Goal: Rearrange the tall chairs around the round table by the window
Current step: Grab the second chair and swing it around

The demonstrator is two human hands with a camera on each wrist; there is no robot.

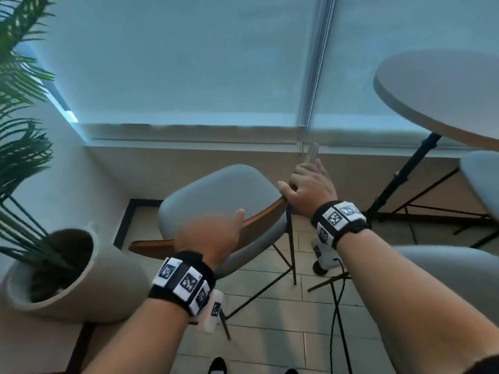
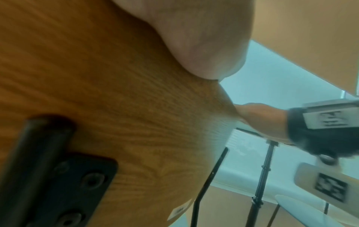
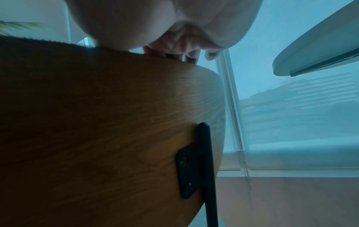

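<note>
Gripping the top edge of a tall chair's backrest (image 1: 259, 221), both hands are engaged: the left hand (image 1: 208, 236) is blurred in the head view, yet the left wrist view shows its palm against the wooden back with the fingers hidden over the rim — judged a grasp; the right hand (image 1: 310, 188) plainly curls over the right corner of the same rim. The chair (image 1: 224, 203) stands directly ahead, its grey padded seat facing the window (image 1: 189, 63), between the potted plant (image 1: 48, 268) on the left and the round table (image 1: 442, 95) on the right, apart from both. Judged handling: a rigid plywood shell on thin black metal legs, likely light enough to lift but top-heavy and prone to tipping; the smooth wood offers modest grip, so the rim near the bolted brackets (image 3: 189, 172) is the sound hold. Two further grey seats (image 1: 480, 182) sit nearer the table — their positions only partly visible. Beyond, the lowered blind and its bead chain (image 1: 314, 85) hang close to the right hand.
</note>
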